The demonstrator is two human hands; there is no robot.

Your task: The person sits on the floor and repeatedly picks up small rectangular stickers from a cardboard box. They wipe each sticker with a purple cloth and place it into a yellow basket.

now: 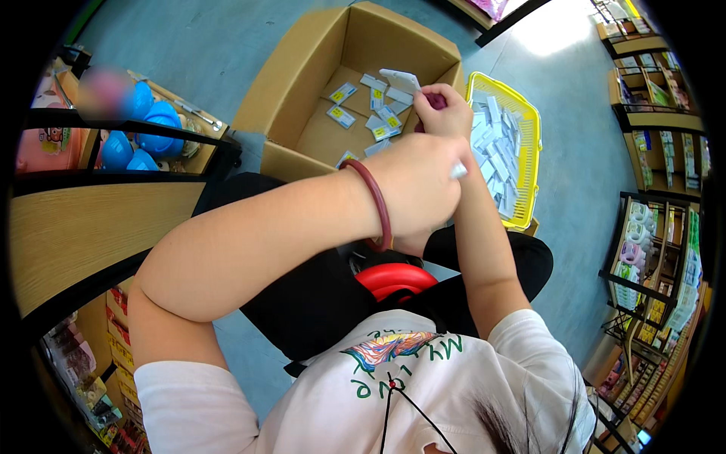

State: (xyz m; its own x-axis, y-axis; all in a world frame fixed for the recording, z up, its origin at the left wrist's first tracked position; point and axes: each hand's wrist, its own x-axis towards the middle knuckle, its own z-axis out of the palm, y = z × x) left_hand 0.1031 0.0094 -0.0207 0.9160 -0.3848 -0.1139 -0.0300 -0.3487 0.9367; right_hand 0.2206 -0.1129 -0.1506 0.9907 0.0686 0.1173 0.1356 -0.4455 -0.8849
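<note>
My right hand [445, 113] is above the right side of an open cardboard box [300, 68]. Its fingers are closed on a maroon cloth [435, 101] and the end of a white plastic tag [401, 81]. My left hand [422, 184], with a reddish bracelet on its wrist, crosses in front of my right wrist. A small white piece [458, 170] sticks out of its curled fingers; most of that piece is hidden. Several white tags with yellow and blue labels [341, 116] lie in the box. Right of it, a yellow plastic basket [532, 164] holds a pile of white tags.
Shelving with blue helmets [161, 127] stands at the left, its wooden panel [102, 232] near my left arm. More shelves of goods [641, 244] line the right side. Under me is a red round seat [397, 279], close behind the box.
</note>
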